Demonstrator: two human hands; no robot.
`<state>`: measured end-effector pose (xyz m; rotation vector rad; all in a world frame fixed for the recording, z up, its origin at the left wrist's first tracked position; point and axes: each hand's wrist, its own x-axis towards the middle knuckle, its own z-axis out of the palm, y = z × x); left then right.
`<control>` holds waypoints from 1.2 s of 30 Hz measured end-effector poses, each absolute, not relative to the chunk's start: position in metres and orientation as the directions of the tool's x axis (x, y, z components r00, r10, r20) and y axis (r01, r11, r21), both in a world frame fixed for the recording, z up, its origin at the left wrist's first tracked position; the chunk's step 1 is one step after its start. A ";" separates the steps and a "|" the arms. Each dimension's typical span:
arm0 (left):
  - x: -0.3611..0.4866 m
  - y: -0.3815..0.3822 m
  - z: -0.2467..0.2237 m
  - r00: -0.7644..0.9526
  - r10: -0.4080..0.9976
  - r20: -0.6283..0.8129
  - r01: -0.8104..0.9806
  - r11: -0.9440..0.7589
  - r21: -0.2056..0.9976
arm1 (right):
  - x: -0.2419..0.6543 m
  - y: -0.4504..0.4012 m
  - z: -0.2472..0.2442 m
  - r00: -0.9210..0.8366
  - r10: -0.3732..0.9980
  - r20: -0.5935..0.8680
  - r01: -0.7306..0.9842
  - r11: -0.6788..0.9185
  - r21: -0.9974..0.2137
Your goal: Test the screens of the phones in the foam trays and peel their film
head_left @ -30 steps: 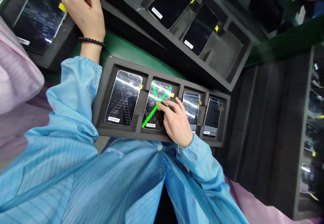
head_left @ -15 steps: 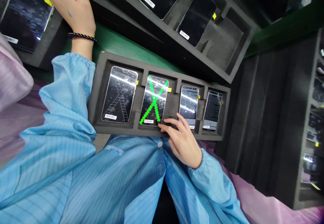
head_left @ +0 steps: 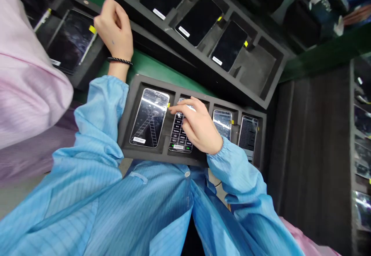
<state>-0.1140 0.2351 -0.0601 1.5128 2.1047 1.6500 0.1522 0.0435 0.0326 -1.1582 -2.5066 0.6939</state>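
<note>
A dark foam tray (head_left: 145, 155) lies across my lap with several phones in its compartments. Over the second phone from the left (head_left: 179, 135), which shows a grid of buttons, is my right hand (head_left: 199, 126), its fingers apart and nothing held. The leftmost phone (head_left: 150, 119) displays crossing ladder lines. Text lines fill the third phone (head_left: 222, 122) and the rightmost phone (head_left: 248, 134). My left hand (head_left: 115, 30) is raised above the tray's upper left, fingers curled in; whatever they may hold is hidden.
Behind lies a larger foam tray (head_left: 246, 88) with dark phones and yellow tabs. Another tray with a phone (head_left: 72, 41) is at the upper left, beside a person's pink sleeve (head_left: 31, 66). More phones show at the right edge.
My right hand has moved up and left over the second phone. That phone's green cross has given way to a button grid. The view has shifted, with my left hand now farther right in it.
</note>
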 end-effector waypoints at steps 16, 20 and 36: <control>-0.111 0.240 -0.059 -0.481 0.727 0.490 0.682 -0.040 0.730 | 0.125 0.058 0.008 -0.661 0.750 0.041 0.708 0.640 -0.299; -0.111 0.240 -0.058 -0.488 0.731 0.476 0.679 -0.025 0.734 | 0.122 0.052 0.008 -0.705 0.708 0.042 0.669 0.683 -0.295; -0.106 0.235 -0.049 -0.504 0.745 0.438 0.672 0.019 0.740 | 0.121 0.059 0.002 -0.651 0.755 0.076 0.711 0.642 -0.289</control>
